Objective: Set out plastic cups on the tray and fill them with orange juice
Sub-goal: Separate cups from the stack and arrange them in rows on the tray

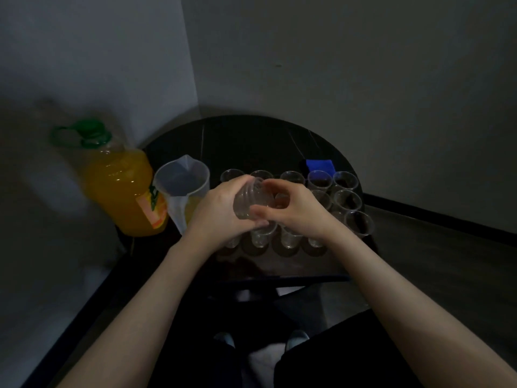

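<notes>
Looking down over our own forearms, we held a short stack of nested clear cups (247, 201) tipped on its side above a dark tray (279, 264) on a round black table (251, 135). Our left hand (221, 211) was wrapped around the stack's body to steady it, while our right hand (293, 211) had its fingers curled at the stack's open end, seemingly to peel one cup free; whether it had already pinched a rim we could not tell in the dim light. Empty plastic cups (347, 200) stood upright in rows on the tray, touching or nearly so, and none held juice yet. At the left, within easy reach for pouring, stood a clear measuring jug (181, 180) and just beside it a large orange juice bottle (123, 191) with a green cap. A blue cloth (320, 165) lay beyond the cups, probably for spills.
</notes>
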